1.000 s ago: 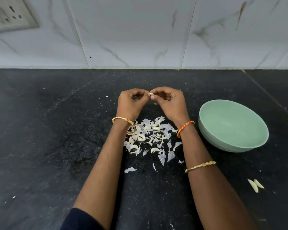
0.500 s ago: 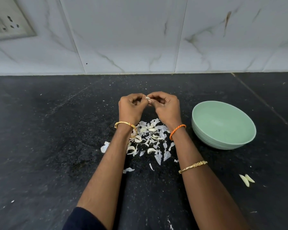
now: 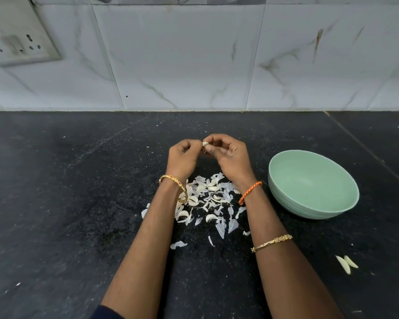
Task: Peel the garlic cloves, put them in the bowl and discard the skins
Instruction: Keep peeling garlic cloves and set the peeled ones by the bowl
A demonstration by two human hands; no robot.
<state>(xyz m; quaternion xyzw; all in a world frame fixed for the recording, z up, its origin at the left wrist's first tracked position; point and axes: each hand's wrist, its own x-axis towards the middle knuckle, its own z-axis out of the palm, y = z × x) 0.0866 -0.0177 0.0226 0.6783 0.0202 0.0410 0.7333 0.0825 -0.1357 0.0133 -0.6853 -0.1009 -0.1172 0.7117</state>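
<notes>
Peeling a garlic clove over the counter

My left hand (image 3: 182, 155) and right hand (image 3: 230, 155) meet and pinch one garlic clove (image 3: 205, 143) between the fingertips, above the pile of skins (image 3: 207, 199); the green bowl (image 3: 346, 203) stands to my right.

A pale mint-green bowl (image 3: 286, 180) and whitish papery garlic skins (image 3: 207, 199) lie on the black speckled surface (image 3: 55, 192), backed by white grey-veined marble-pattern wall tiles (image 3: 182, 61), with an orange braided wristband (image 3: 250, 192).
</notes>
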